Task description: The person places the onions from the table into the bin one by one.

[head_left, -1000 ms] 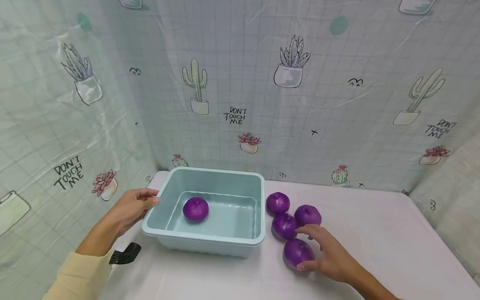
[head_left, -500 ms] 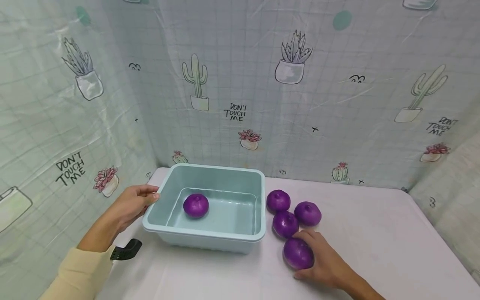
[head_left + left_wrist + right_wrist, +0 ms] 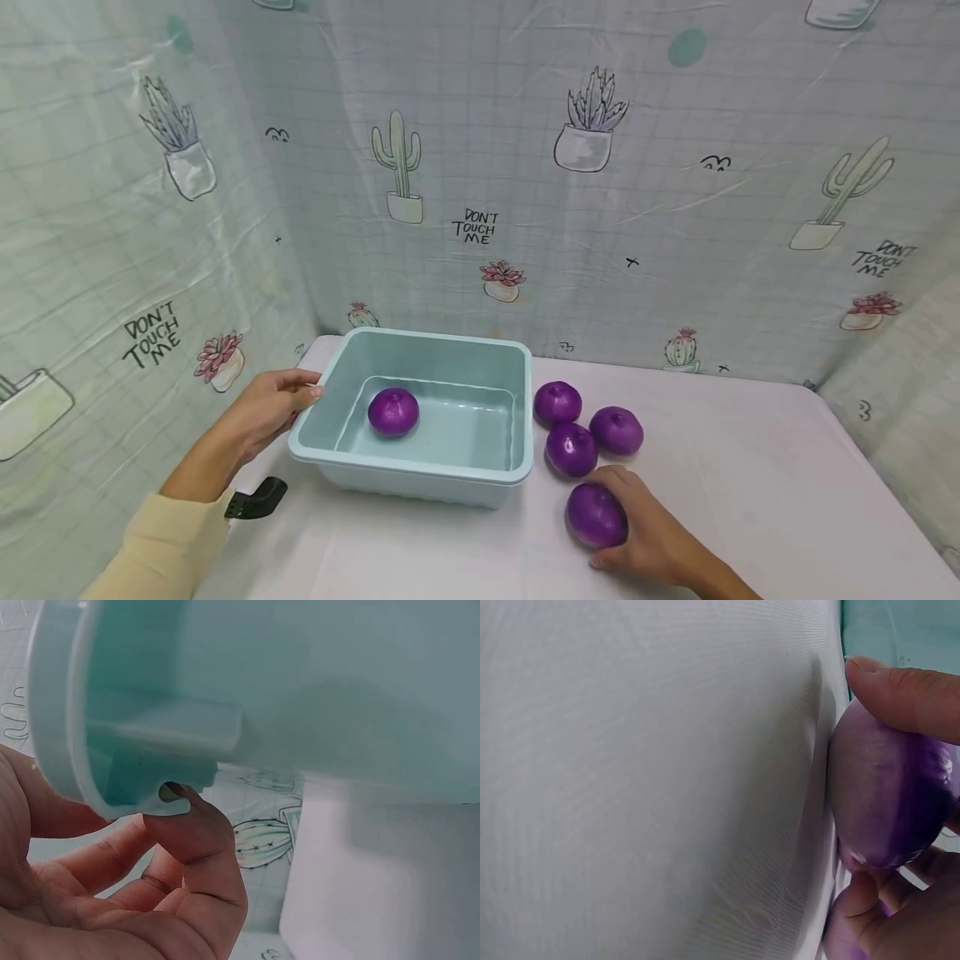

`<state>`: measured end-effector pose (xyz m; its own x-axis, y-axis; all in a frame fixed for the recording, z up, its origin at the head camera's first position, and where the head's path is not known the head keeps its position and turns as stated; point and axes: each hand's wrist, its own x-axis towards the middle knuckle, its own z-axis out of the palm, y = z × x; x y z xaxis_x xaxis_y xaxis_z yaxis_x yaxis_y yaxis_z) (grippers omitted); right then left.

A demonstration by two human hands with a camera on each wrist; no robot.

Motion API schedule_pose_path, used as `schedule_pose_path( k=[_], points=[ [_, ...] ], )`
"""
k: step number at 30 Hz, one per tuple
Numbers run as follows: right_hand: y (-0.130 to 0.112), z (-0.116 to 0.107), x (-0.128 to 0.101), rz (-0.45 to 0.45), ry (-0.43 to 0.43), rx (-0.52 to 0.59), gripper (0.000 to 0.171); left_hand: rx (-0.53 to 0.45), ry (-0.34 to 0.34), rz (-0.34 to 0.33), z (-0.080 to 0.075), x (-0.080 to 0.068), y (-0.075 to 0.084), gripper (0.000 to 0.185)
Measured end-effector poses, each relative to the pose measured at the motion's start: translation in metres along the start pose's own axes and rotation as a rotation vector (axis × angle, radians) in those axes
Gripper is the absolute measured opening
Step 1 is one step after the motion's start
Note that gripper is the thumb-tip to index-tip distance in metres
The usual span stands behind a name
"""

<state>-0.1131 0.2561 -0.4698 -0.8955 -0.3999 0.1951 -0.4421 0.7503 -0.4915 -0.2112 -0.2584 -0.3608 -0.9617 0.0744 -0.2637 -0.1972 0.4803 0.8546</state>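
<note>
Purple, smooth round onion (image 3: 596, 515) in curled right-hand fingers (image 3: 609, 477); left-hand fingers (image 3: 296, 390) gripping pale-blue plastic tub (image 3: 420, 477) rim.

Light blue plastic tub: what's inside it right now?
One purple onion lies on the floor of the light blue plastic tub, toward its left side. The near wall covers the front strip of the floor, so anything lying there cannot be seen.

right hand (image 3: 648, 533) covering near onion's (image 3: 596, 515) right side, basin (image 3: 300, 697) cropped in left wrist view, black object (image 3: 257, 498) by sleeve unidentifiable
</note>
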Motion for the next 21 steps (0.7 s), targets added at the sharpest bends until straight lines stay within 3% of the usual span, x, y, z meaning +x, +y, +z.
schedule_pose_path(
  k=[8,15,21],
  points=[
    [-0.005,-0.003,0.001,-0.025,0.043,0.001,0.094,0.004,0.01,0.007,-0.002,-0.001,-0.002,0.052],
    [-0.023,-0.016,0.007,-0.081,0.055,-0.002,0.096,0.006,0.023,-0.006,-0.005,-0.005,-0.004,0.053],
    [-0.034,-0.032,0.012,-0.139,0.079,-0.013,0.097,0.001,0.035,-0.01,0.001,0.0,0.001,0.051]
  ],
)
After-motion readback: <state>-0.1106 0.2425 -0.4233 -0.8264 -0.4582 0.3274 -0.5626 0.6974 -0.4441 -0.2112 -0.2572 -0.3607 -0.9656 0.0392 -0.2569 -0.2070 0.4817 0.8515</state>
